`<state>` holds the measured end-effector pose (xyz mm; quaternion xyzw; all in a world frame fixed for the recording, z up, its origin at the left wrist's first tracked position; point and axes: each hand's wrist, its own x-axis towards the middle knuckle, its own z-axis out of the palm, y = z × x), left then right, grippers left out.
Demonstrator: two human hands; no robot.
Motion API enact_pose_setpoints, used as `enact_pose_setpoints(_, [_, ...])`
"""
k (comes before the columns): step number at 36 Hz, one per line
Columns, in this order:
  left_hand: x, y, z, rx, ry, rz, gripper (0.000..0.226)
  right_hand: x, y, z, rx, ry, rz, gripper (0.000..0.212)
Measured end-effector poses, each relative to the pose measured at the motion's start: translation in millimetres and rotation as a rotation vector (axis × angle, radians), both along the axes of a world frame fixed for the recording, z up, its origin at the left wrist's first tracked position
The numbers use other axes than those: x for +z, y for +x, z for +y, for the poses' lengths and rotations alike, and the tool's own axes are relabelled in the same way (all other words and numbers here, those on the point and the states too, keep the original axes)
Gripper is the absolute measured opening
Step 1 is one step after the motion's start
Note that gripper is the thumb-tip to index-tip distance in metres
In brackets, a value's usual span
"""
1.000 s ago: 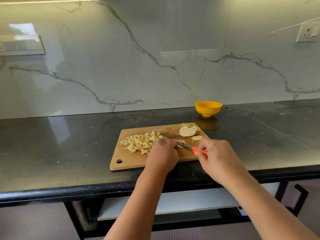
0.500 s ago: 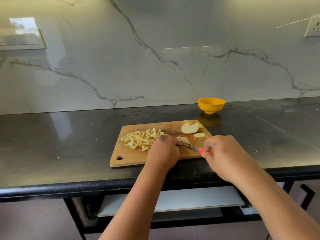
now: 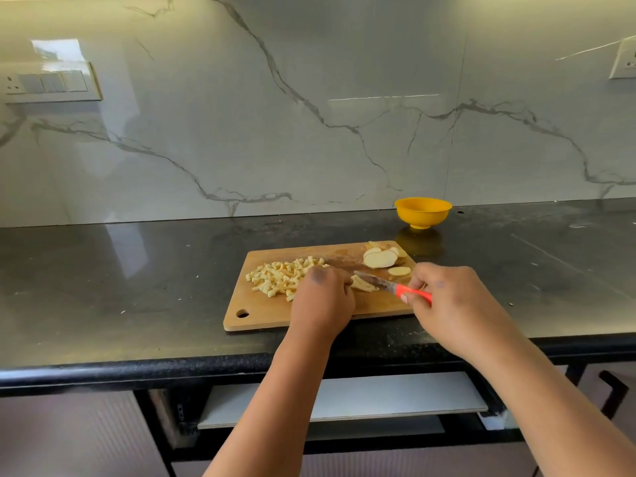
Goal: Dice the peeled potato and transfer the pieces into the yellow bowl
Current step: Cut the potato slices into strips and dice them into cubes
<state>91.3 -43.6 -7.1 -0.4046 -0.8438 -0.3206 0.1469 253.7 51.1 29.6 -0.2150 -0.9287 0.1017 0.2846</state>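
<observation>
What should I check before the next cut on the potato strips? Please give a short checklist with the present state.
1. Right hand grips the knife by its red handle: ok.
2. Left hand holds the potato strips steady: ok.
3. Left fingertips tucked away from the blade: cannot tell, hidden under the hand.
4. Cutting board lies fully on the counter: ok.
5. Uncut slices wait clear of the blade: ok.
6. Yellow bowl holds diced pieces: cannot tell; its inside is hidden.

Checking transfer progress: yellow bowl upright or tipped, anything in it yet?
Upright: the yellow bowl stands on its foot, rim level. Contents: cannot tell, its inside is hidden. Diced pieces lie on the cutting board.
</observation>
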Motion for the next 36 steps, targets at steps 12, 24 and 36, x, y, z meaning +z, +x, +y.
enact_pose_setpoints(12, [-5, -7, 7, 0.011, -0.091, 0.054, 0.038, -22, -17, -11, 0.031, -0.039, -0.069, 0.013])
enact_pose_setpoints(24, [-4, -2, 2, 0.021, -0.089, 0.106, 0.034, 0, -1, -15, -0.033, -0.041, -0.313, 0.013])
enact_pose_setpoints(36, [-5, -2, 1, 0.022, -0.029, 0.088, 0.031, 38, 39, 32, -0.028, -0.272, -0.237, 0.013])
